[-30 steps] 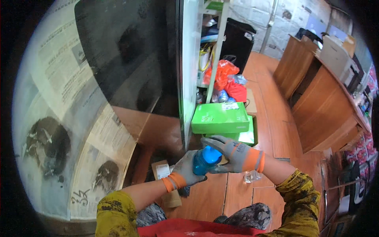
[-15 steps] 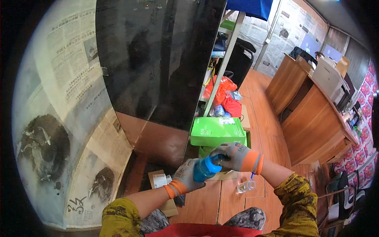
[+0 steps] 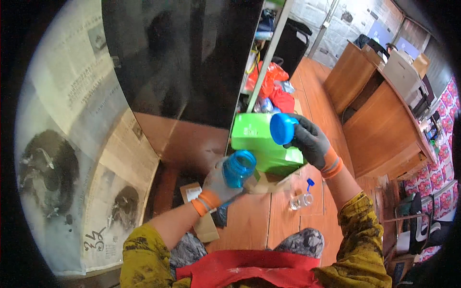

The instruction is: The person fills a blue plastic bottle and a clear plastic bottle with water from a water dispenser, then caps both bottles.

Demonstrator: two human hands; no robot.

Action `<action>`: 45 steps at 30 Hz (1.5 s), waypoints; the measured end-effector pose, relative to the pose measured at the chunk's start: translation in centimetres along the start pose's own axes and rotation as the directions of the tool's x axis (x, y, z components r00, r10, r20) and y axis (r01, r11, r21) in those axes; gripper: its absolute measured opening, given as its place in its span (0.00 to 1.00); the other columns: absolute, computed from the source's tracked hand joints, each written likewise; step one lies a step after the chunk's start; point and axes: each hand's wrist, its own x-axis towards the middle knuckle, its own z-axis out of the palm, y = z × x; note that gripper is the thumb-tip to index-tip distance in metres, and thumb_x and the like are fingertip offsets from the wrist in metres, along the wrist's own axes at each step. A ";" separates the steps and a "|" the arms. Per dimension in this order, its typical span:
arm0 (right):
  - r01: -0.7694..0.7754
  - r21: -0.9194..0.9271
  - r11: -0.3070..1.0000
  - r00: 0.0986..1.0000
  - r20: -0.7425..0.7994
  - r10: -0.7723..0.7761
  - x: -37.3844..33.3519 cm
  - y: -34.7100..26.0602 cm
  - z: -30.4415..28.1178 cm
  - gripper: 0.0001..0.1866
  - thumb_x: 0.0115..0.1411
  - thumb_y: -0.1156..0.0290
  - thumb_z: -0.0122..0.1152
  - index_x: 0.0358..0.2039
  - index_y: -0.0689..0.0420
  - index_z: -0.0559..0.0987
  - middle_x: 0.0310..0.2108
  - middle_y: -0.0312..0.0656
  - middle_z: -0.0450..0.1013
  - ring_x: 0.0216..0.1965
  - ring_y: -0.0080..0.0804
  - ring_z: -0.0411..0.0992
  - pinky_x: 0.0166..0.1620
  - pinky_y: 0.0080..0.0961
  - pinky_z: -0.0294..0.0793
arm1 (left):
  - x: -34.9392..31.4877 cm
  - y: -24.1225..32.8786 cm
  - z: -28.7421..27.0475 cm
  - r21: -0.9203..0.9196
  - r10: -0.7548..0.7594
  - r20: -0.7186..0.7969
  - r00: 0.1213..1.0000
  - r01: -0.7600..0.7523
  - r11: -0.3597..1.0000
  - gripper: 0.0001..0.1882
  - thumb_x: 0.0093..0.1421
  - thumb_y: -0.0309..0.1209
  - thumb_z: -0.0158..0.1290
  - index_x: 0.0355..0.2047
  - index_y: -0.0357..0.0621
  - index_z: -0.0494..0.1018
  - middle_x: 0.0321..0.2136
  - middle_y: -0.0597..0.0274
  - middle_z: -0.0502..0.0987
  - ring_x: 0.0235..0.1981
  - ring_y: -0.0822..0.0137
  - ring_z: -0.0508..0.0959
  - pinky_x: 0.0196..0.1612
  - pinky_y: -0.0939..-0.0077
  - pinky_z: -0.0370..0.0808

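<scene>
My left hand [image 3: 217, 181], in a grey work glove with an orange cuff, is closed round a blue see-through plastic bottle [image 3: 238, 169]. Its round mouth is uncovered and tilts up toward me. Up and to the right, my right hand [image 3: 311, 141], gloved the same way, grips a blue bottle cap [image 3: 283, 128] by its side, hollow inside facing me. Cap and bottle are well apart. A small clear glass bottle [image 3: 301, 201] lies on the wooden floor below my right hand, with a little blue piece [image 3: 310, 183] beside its mouth.
Just beyond my hands stands a bright green box [image 3: 261, 139]. A flattened cardboard piece [image 3: 206, 228] lies left of my knees. A tall black glossy panel [image 3: 177, 57] rises ahead on the left. Wooden desks [image 3: 384, 125] stand to the right, with a person partly visible behind them.
The blue cap has come off the bottle; my right hand has lifted it up and to the right. My left hand has raised the bottle slightly, its mouth now showing.
</scene>
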 end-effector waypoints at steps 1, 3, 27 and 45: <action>-0.029 0.150 0.988 0.998 -0.050 0.037 0.3 -0.2 0.2 0.31 0.69 0.57 0.59 0.67 0.56 0.66 0.55 0.44 0.73 0.49 0.33 0.76 0.52 0.32 0.79 | 0.0 0.0 -0.1 0.006 0.017 -0.011 1.000 -0.017 1.000 0.44 0.42 0.38 0.72 0.59 0.43 0.65 0.54 0.49 0.72 0.57 0.48 0.72 0.64 0.56 0.67; 0.067 0.231 0.971 0.998 -0.022 -0.063 0.9 0.6 1.9 0.29 0.71 0.63 0.56 0.69 0.55 0.63 0.53 0.41 0.72 0.48 0.30 0.75 0.49 0.30 0.79 | -0.3 -0.1 -0.1 0.086 0.094 -0.025 0.995 -0.092 0.992 0.46 0.42 0.40 0.72 0.60 0.42 0.64 0.56 0.48 0.70 0.58 0.46 0.72 0.65 0.56 0.68; 0.373 0.005 0.928 0.833 0.439 -0.337 -1.0 0.6 14.6 0.33 0.63 0.73 0.63 0.68 0.57 0.64 0.53 0.41 0.72 0.52 0.26 0.70 0.57 0.27 0.71 | -1.3 -0.7 3.0 0.205 0.011 -0.130 0.991 0.016 0.979 0.49 0.48 0.49 0.71 0.65 0.42 0.61 0.60 0.46 0.69 0.61 0.49 0.71 0.62 0.56 0.69; 0.452 -0.771 0.449 0.707 0.002 -0.708 2.2 -1.1 2.3 0.44 0.49 0.76 0.77 0.64 0.59 0.63 0.52 0.47 0.74 0.53 0.40 0.75 0.56 0.36 0.76 | 5.8 10.7 -24.6 -0.162 0.122 -0.514 0.849 -0.236 0.958 0.36 0.42 0.33 0.76 0.50 0.43 0.70 0.43 0.55 0.79 0.40 0.63 0.82 0.44 0.65 0.82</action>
